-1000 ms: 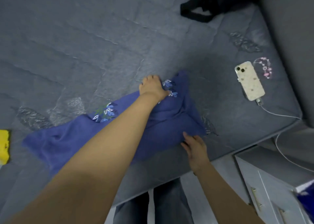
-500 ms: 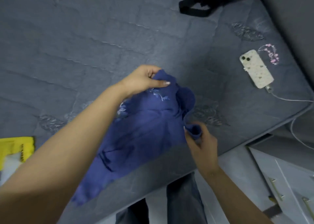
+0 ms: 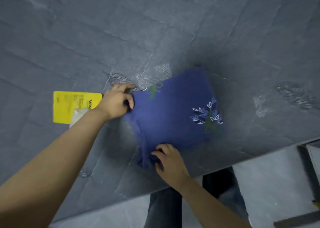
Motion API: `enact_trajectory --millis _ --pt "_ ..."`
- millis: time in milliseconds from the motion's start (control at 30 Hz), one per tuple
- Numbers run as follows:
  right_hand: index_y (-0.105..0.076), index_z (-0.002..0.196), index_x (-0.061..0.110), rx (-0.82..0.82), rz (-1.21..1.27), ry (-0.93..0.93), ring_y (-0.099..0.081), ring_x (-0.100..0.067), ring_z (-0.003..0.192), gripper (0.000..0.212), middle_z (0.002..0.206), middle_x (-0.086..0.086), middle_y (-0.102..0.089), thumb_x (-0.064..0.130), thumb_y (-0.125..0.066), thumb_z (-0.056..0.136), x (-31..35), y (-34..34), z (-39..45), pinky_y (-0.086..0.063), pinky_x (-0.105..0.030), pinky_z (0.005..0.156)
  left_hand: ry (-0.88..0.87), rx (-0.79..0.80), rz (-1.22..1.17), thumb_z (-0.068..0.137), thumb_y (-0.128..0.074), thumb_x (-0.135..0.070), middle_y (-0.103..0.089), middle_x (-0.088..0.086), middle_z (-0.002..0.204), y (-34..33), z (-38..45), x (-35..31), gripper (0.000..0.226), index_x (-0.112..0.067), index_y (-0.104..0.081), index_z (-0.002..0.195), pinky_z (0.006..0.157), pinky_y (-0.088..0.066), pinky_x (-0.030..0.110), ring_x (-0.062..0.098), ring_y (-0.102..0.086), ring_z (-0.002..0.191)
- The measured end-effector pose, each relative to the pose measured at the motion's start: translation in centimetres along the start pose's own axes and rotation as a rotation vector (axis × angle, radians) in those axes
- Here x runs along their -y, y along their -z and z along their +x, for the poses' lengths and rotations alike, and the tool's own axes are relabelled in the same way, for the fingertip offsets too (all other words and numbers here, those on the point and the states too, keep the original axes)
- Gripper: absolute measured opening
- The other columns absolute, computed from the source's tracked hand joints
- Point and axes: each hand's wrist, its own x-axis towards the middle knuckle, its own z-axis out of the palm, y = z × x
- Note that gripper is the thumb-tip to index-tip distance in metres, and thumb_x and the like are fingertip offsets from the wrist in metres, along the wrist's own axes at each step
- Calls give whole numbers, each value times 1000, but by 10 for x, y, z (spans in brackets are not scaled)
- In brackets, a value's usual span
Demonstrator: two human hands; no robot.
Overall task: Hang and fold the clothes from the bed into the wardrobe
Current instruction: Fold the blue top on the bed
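1. The blue embroidered garment (image 3: 173,117) lies on the grey mattress (image 3: 155,28), folded into a rough square close to the mattress's near edge. It is not yet in the wardrobe, which is out of view.

2. The left hand (image 3: 115,102) grips the garment's far-left corner with fingers curled round the cloth. The right hand (image 3: 168,160) pinches the bunched near-left corner, fingers bent into the fabric. Both hands are clamped on the same side of the garment.

3. Risk: the garment's right side, where the leaf embroidery (image 3: 207,114) sits, is held by nothing. If the person lifts from the left corners only, that free side will likely drop open and undo the fold.

4. Risk: the cloth under the right hand looks gathered, not flat. Folding over it would probably press in a lumpy crease and leave an uneven stack.

5. Risk: the garment sits near the mattress's edge. A pull towards the person could drag the near layers off the edge and let them hang.

6. Risk: a yellow packet (image 3: 72,106) lies on the mattress just left of the garment, partly under the left wrist. A sweep of that arm could knock it or catch it in the fold.
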Motion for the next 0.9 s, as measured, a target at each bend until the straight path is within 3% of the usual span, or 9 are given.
enact_trajectory --millis 67,133,233,300,400,533,633,767,900 --pt "-68 116 17 -84 -162 47 -48 -25 122 56 128 -6 -60 12 -77 61 -1 -14 -5 -44 -44 101 29 -120 -185 73 -61 -7 -57 8 133 -10 5 5 16 -16 -73 79 108 -34 37 29 -48 127" --pt "-47 143 18 -107 -287 27 -32 -28 141 85 151 -8 -41 14 -74 62 -5 -20 -3 -26 -47 113 92 -251 -427 77 -57 -17 -64 13 112 -14 16 4 18 -9 -68 89 100 -41 35 29 -57 110" --pt "-29 152 20 -56 -408 -10 -26 -28 146 107 159 -7 -28 31 -83 60 -12 -21 9 -22 -53 117 210 -193 -598 91 -66 -31 -58 8 96 -26 30 -3 35 -11 -55 118 90 -45 37 23 -56 93" --pt "-41 148 20 -14 -451 28 -35 -28 142 98 156 -4 -34 38 -85 62 -15 -19 18 -33 -53 113 216 -144 -377 90 -65 -42 -58 6 106 -36 33 -5 42 -17 -55 122 93 -43 37 24 -53 104" --pt "-58 134 22 -60 -366 72 -46 -25 135 71 148 1 -47 17 -82 67 -19 -9 25 -42 -49 107 215 -69 -189 93 -62 -39 -54 19 119 -43 25 -8 39 -7 -60 115 97 -41 41 34 -47 117" --pt "-65 121 14 -253 404 -145 -61 -13 112 35 120 5 -66 1 -57 90 -12 18 18 -49 -37 98 319 -19 -604 95 -63 -20 -63 22 105 -42 -7 -16 26 1 -59 108 84 -45 37 24 -57 92" --pt "-68 102 32 -307 785 -283 -63 3 88 29 91 20 -70 7 -54 98 -3 60 1 -50 -19 80 443 -201 -1063 92 -64 -6 -60 12 89 -39 -49 -42 15 -9 -53 102 75 -47 29 18 -53 79" --pt "-66 69 31 -206 965 -351 -59 2 64 36 68 16 -64 17 -54 99 4 134 -24 -48 -12 62 558 -505 -1644 93 -58 0 -69 7 80 -30 -108 -113 24 -18 -57 108 61 -55 23 14 -65 67" --pt "-62 81 -4 -71 941 -257 -55 -11 72 32 76 -8 -60 24 -58 97 25 221 -48 -48 -22 65 575 -653 -1808 96 -43 4 -74 7 89 -5 -174 -182 24 -2 -66 101 73 -56 22 25 -65 88"
